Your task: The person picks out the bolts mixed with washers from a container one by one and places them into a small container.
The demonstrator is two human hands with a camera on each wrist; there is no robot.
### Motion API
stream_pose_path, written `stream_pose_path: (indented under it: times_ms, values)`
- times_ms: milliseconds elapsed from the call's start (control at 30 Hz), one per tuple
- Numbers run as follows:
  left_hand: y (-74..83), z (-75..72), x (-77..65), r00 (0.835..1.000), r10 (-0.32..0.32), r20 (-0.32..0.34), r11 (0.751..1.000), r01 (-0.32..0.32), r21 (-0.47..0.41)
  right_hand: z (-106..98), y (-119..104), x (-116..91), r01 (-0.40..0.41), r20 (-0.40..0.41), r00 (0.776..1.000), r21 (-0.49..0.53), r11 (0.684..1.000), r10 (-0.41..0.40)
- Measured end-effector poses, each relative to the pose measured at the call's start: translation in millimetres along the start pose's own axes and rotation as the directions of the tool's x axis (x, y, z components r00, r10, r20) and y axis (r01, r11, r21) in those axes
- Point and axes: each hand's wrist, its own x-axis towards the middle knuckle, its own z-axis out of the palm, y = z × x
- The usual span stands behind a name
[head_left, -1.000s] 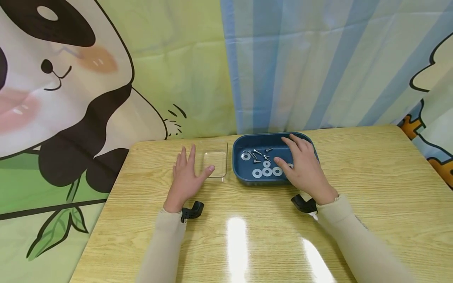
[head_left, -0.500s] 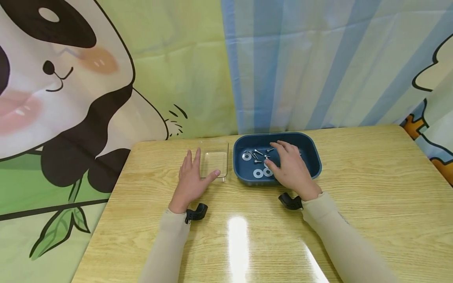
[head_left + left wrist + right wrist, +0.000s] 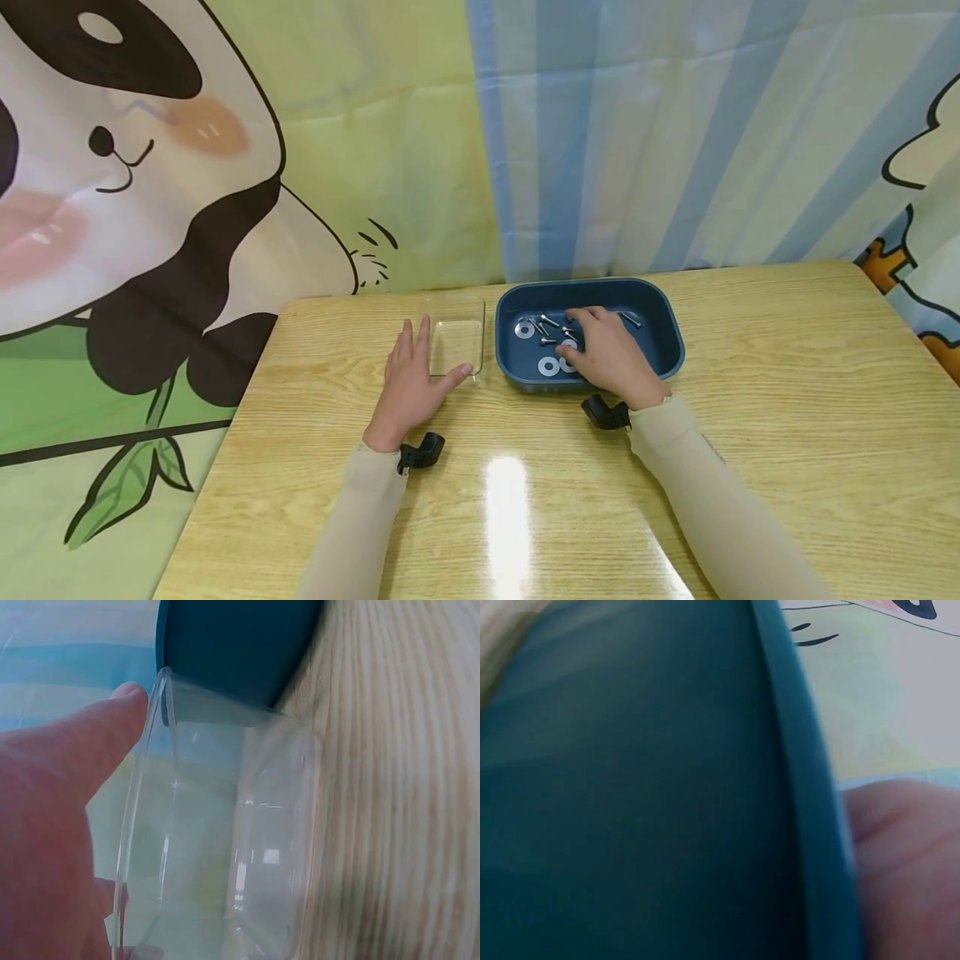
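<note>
Far left: hanging cloth printed with a panda (image 3: 142, 167), running behind the worktop (image 3: 787, 375). Left hand (image 3: 412, 379) next, released: fingers straight, thumb stretched out to the right, at the near left side of a clear container (image 3: 459, 342). Left wrist view puts the thumb tip right by the container's rim; contact uncertain. Container stands on the worktop, near the left end of a blue tray (image 3: 667, 325). Inside the tray, left part: silver screws (image 3: 549, 320) lying loosely grouped, one flat washer to their left, more washers (image 3: 548, 367) toward the near wall, some partly covered by the hand. Right hand (image 3: 609, 354) reaches over the near wall into the tray, relaxed, thumb and forefinger apart about the screws and washers. Right of it, one more screw (image 3: 631, 319). Black wrist mount (image 3: 604, 412) below that hand.
</note>
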Motion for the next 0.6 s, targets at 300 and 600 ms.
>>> stream_pose_path:
  times_ms: [300, 600]
  values:
    - [0.5, -0.2, 1.2, 1.000, -0.003, 0.001, 1.000, 0.003, -0.004, -1, 1, 11, -0.014, 0.023, 1.000, -0.049, 0.999, 0.015]
    - [-0.9, 1.7, 0.7, 1.000, -0.009, 0.000, 1.000, 0.009, -0.005, 4, 5, 19, -0.008, 0.043, 0.999, -0.088, 0.996, 0.012]
